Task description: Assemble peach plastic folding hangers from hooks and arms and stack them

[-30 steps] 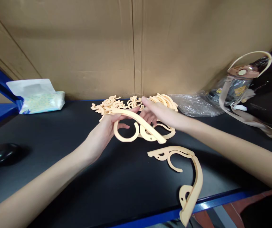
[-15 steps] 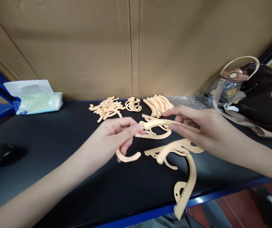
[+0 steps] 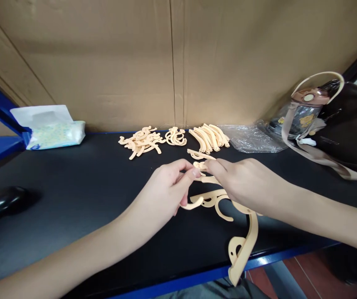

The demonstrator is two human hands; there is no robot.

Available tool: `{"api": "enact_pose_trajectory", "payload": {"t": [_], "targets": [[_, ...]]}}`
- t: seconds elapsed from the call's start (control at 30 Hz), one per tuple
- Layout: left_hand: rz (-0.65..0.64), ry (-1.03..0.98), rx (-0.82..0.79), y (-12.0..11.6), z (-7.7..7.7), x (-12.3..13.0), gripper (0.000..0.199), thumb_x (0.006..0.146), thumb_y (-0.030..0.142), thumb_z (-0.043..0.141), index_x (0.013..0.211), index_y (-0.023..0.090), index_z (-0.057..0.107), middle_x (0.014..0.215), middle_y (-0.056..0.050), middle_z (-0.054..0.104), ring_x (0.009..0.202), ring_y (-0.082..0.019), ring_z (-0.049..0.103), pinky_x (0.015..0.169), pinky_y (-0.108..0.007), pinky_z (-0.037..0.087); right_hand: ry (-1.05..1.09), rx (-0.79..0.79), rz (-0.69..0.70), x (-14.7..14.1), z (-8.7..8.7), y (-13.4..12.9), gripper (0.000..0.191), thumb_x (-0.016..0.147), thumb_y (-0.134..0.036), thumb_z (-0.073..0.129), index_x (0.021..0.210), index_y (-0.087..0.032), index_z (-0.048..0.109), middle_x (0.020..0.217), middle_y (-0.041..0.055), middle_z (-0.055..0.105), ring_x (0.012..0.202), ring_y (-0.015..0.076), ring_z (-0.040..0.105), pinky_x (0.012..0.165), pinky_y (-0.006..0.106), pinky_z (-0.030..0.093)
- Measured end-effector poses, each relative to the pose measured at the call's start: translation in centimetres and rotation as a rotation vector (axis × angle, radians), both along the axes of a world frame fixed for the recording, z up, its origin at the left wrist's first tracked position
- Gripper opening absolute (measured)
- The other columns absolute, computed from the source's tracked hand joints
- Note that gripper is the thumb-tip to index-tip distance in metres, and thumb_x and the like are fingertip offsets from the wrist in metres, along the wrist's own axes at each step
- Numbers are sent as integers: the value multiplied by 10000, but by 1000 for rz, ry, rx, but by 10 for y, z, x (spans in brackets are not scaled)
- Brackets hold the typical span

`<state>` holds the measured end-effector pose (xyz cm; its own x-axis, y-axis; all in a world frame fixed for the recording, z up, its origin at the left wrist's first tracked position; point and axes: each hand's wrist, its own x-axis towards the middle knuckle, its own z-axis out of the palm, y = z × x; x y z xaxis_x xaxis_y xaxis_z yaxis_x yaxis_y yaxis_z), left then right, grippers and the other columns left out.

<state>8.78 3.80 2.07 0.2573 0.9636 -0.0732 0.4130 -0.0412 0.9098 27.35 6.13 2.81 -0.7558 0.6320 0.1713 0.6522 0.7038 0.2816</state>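
Note:
My left hand (image 3: 172, 187) is closed, pinching a beige plastic hanger hook (image 3: 194, 204) whose curved end sticks out below the fingers. My right hand (image 3: 249, 182) is closed over a beige hanger arm, its back hiding most of the piece. Between the fingertips of both hands, the hook's base and the arm's end (image 3: 200, 165) meet; whether they are joined is hidden. Just beneath and in front of the hands lie folding hangers: one (image 3: 210, 180) partly covered, and another (image 3: 243, 253) with its hook (image 3: 223, 211), reaching over the table's front edge.
Along the cardboard back wall (image 3: 103, 62) lie a pile of small curved pieces (image 3: 142, 143), several hooks (image 3: 176, 137), stacked hanger arms (image 3: 209, 138) and a clear plastic bag (image 3: 256, 139). A bottle (image 3: 304, 114) and black bag (image 3: 349, 128) stand right; tissues (image 3: 56, 133) and a mouse (image 3: 5, 201) left.
My left hand has moved right with the hook. My right hand has turned over and moved slightly left and down, its back now covering the hanger arm.

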Motion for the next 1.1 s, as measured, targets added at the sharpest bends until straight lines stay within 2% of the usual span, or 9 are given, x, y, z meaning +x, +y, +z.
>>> {"api": "enact_pose_trajectory", "payload": {"t": [0.1,0.17,0.33,0.5,0.73,0.83,0.93,1.0,1.1], "targets": [[48,95,277,-4,-1,9,169,925,329,453,842,207,535,442,82,427,382,-86,431,422,-179,330,277,-277,-94,-1,-1,20,149,839,-63,416,780,-143,527,562,-7,515,436,103,411,449,235,236],[22,126,358,6,1,7,168,922,331,464,846,206,546,458,77,426,413,-89,448,453,-181,343,523,-382,-65,4,-1,36,241,919,-153,372,714,-162,497,564,-18,520,476,94,447,506,219,305],[190,77,270,80,9,-19,194,850,347,559,838,172,642,682,15,559,444,-70,429,434,-196,357,886,-509,-67,20,-5,57,229,954,-246,379,786,-179,519,668,-14,615,616,115,556,608,235,397],[230,188,258,149,0,-26,199,764,311,630,636,159,634,506,36,403,472,-94,380,471,-231,314,1122,-823,-12,21,-16,49,117,962,-294,390,931,-203,456,669,-13,636,501,112,530,486,230,396],[319,323,366,186,-17,-26,250,554,326,807,550,194,595,545,-3,530,581,-160,456,532,-269,254,1377,-1254,22,32,-14,46,98,873,-266,504,897,-207,429,740,42,692,546,139,602,464,230,426],[342,278,422,169,-16,-25,277,635,412,763,695,189,609,729,-34,615,698,-173,511,569,-251,305,1418,-1187,42,35,-9,44,130,823,-215,568,849,-207,441,858,50,713,637,147,644,541,252,490],[193,106,312,130,-12,-16,460,859,589,458,872,175,659,908,-74,672,758,-173,581,595,-249,407,1445,-949,70,33,-8,39,181,801,-184,627,795,-214,449,976,47,701,808,172,672,674,308,541],[-82,-291,-97,99,-9,-9,626,859,670,385,943,124,679,988,-137,681,845,-211,621,677,-276,483,1486,-704,72,30,-8,34,210,801,-169,634,751,-222,437,1020,42,687,893,188,667,758,356,546],[-198,-559,-432,61,-7,-4,592,866,633,444,947,98,684,907,-138,688,867,-224,649,773,-304,532,1464,-319,14,27,-10,28,209,825,-158,599,728,-237,431,1037,49,675,987,223,647,819,407,528]]}}
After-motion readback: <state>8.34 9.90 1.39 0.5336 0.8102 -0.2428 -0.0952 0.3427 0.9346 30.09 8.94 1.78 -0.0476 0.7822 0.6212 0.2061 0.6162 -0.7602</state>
